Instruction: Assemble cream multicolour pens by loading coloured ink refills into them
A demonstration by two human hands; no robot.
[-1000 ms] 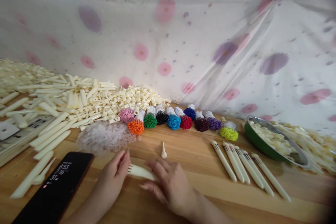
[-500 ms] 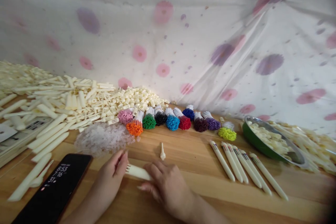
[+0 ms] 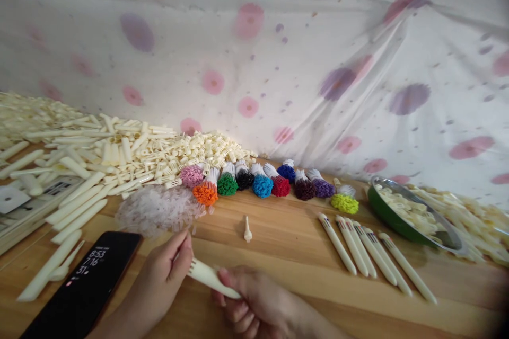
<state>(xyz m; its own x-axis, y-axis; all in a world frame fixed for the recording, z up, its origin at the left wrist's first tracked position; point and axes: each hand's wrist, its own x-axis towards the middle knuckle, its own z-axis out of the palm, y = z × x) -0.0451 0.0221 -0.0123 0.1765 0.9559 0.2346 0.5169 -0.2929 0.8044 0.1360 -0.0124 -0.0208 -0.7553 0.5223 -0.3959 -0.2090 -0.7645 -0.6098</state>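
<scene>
Between my two hands is a cream pen barrel [image 3: 212, 277] with slots near its left end. My left hand [image 3: 169, 262] is closed around that slotted end; its fingers hide the tip. My right hand [image 3: 258, 296] grips the tapered end between thumb and curled fingers. Just beyond them a small pointed cream piece [image 3: 247, 229] lies on the wooden table [image 3: 294, 238]. Behind it stand bundles of coloured refills, among them an orange bundle [image 3: 205, 190] and a light blue one [image 3: 262, 184]. Several multicolour pens [image 3: 337, 243] lie in a row to the right.
A phone [image 3: 85, 286] lies at the left front. Clear plastic bits [image 3: 159, 209] and a big heap of cream pen parts [image 3: 131, 148] spread behind it. At the right is a green bowl [image 3: 401, 222] of cream parts. A spotted plastic sheet [image 3: 254, 63] hangs behind.
My right hand has turned over, from palm down on the barrel to gripping its tapered end with the thumb on top. That end now tilts lower, towards me.
</scene>
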